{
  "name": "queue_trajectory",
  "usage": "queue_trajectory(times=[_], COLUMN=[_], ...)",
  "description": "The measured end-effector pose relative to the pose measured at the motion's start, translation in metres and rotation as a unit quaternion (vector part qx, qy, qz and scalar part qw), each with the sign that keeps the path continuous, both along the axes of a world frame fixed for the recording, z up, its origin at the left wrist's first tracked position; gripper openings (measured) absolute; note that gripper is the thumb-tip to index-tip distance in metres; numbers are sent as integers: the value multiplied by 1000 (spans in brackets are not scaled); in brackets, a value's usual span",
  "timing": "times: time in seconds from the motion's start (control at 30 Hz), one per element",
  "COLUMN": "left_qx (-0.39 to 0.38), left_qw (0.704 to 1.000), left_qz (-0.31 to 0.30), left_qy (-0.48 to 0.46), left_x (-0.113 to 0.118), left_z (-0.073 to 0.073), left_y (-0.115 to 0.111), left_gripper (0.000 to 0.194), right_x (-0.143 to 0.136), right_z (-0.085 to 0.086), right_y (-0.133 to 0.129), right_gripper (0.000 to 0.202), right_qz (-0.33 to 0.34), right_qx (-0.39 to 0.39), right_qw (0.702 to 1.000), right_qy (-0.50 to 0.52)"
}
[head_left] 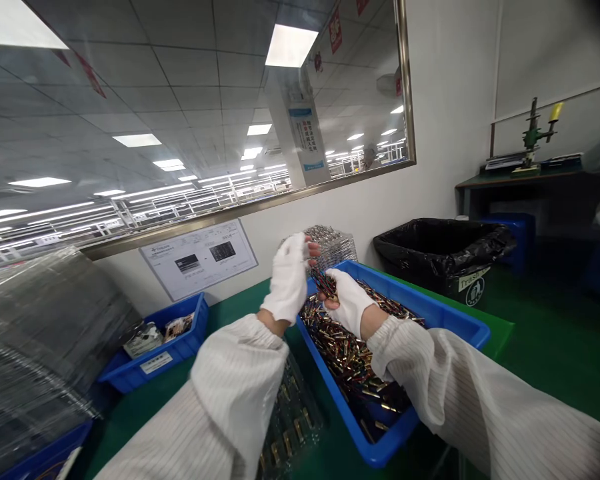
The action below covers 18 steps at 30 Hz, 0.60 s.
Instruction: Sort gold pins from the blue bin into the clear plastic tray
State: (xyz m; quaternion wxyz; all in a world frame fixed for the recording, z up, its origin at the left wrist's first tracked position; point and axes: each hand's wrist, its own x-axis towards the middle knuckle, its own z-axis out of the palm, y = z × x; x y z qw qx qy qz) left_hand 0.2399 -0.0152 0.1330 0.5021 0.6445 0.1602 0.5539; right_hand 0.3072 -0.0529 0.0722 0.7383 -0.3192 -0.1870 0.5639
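Left hand (pixel 290 277): ours, in a white glove that leaves the fingertips bare; its fingers are loosely parted and slightly curled, just above and beside the bundle, with nothing seen in their grip. We cannot tell whether they touch it.
Right hand (pixel 349 301): gloved the same way; its fingers are closed around the bundle, above the far part of the large blue bin.
Wired-pin bundle (pixel 326 285): a bunch of slim metal-tipped pieces with red and dark wires, gripped in our right hand, its upper end pointing toward our left.
Large blue bin (pixel 445 311): set on the bench, under our right hand and forearm, holding a loose heap of wired pins (pixel 337 353).
Clear plastic tray (pixel 293 427): near us, left of that bin, with brass-coloured pieces lying in rows; our left sleeve covers part of it.
Green bench (pixel 240 303): it carries the bins and tray before us.
Small blue bin (pixel 155 363): farther left, labelled in front, with bagged items inside.
Clear tray stack (pixel 45 320): at our far left, blurred.
Instruction sheet (pixel 200 259): on the wall, below the window (pixel 200 120).
Trash bin (pixel 443 250): beyond the bench at right, lined in black.
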Motion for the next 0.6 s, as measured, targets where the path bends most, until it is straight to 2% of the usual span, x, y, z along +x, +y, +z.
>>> queue_trajectory(times=[0.1, 0.13, 0.17, 0.2, 0.23, 0.27, 0.33, 0.4, 0.47, 0.53, 0.6], left_qx=[-155, -232, -315, -383, -430, -456, -490, -512, -531, -539, -533], left_qw=[987, 966, 921, 863, 810, 775, 738, 738, 741, 748, 756], left_qz=[-5, -57, -149, -236, -295, -333, -382, -391, -387, -374, -368], left_qy=[39, 104, 172, 231, 269, 285, 264, 202, 139, 96, 87], left_x=[-47, -66, -85, -103, -119, -133, -151, -159, -162, -165, -169], left_z=[5, 2, -3, -11, -20, -31, -50, -64, -72, -76, -80], left_y=[10, 9, 5, -2, -12, -25, -50, -68, -75, -72, -64], left_gripper=[22, 25, 32, 40, 51, 61, 76, 76, 61, 36, 15], right_x=[-4, -7, -11, -17, -25, -33, -53, -72, -88, -99, -108], right_z=[5, 7, 7, 7, 6, 4, -2, -9, -11, -7, 4], right_y=[-9, -11, -13, -15, -15, -16, -16, -17, -18, -20, -21], right_gripper=[15, 15, 15, 14, 14, 14, 15, 14, 14, 15, 19], right_qz=[95, 127, 159, 190, 218, 247, 298, 309, 277, 239, 226], right_qx=[14, 17, 19, 20, 18, 13, -1, 14, 55, 79, 76], right_qw=[995, 991, 986, 980, 973, 965, 942, 913, 863, 793, 702], right_qy=[-29, -39, -52, -64, -75, -91, -153, -267, -419, -554, -671])
